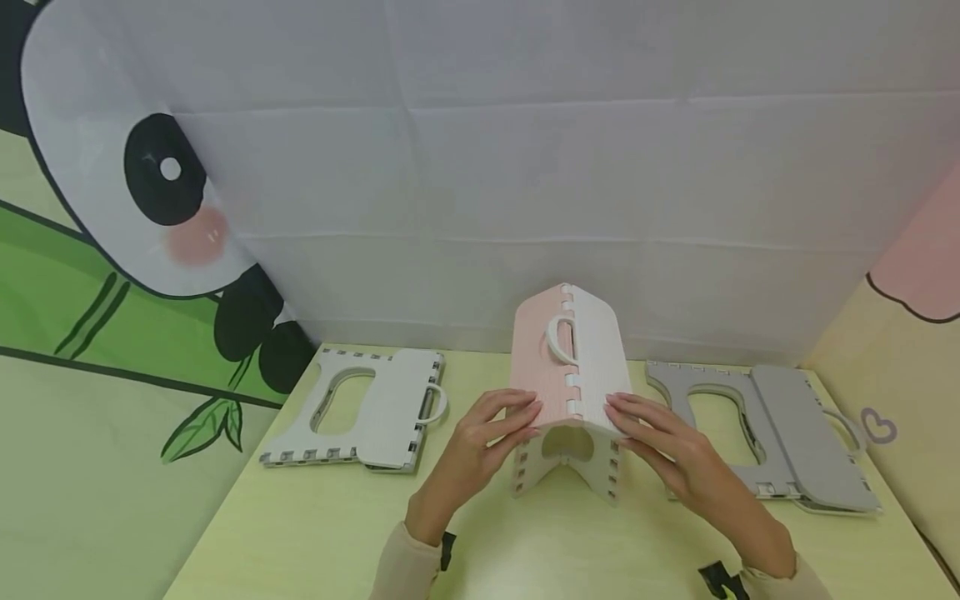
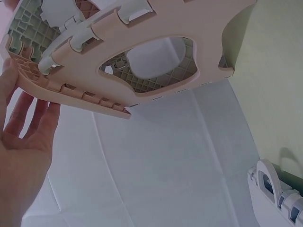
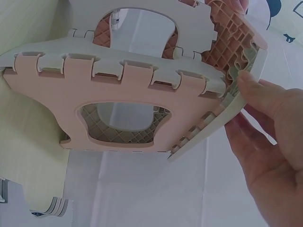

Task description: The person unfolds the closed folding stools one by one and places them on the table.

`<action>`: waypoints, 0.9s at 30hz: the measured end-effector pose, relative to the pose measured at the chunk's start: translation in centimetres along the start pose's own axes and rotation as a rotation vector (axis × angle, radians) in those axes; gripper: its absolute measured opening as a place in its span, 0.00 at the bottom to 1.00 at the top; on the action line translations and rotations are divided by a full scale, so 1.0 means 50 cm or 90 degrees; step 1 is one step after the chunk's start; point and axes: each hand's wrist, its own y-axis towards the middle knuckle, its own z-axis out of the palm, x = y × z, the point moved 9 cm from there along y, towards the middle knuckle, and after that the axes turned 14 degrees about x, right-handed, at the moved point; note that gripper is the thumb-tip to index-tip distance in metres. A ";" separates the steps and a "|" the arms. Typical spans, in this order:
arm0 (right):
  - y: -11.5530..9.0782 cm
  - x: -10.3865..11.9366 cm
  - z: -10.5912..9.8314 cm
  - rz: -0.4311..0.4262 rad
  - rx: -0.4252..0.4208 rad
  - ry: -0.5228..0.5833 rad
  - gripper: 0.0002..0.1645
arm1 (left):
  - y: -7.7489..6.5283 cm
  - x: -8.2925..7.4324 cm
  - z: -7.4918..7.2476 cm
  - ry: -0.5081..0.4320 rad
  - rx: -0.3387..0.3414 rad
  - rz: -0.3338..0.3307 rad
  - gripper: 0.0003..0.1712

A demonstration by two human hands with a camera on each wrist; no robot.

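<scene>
Stool: the pink-and-white plastic folding stool (image 1: 534,362) is standing part-folded on the pale yellow tabletop (image 1: 555,550), seat peaking like a roof.
Left hand (image 1: 477,440): thumb and fingers are pinching the near edge of the stool's pink seat half.
Right hand (image 1: 684,457): doing the same on the white half.
Left of stool: a white plastic folded stool with loop handle (image 1: 390,400) is lying flat.
Right of stool: a grey plastic folded stool (image 1: 806,433) is lying flat.
Behind stool: a creased white cloth (image 1: 525,175) is hanging.
</scene>
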 end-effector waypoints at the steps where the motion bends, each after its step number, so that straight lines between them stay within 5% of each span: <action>1: 0.000 0.000 0.001 -0.001 0.001 0.002 0.24 | 0.000 0.000 0.000 0.001 0.001 -0.001 0.24; 27: 0.005 -0.009 0.008 -0.003 0.009 0.013 0.23 | -0.005 0.003 -0.007 0.020 0.001 0.013 0.23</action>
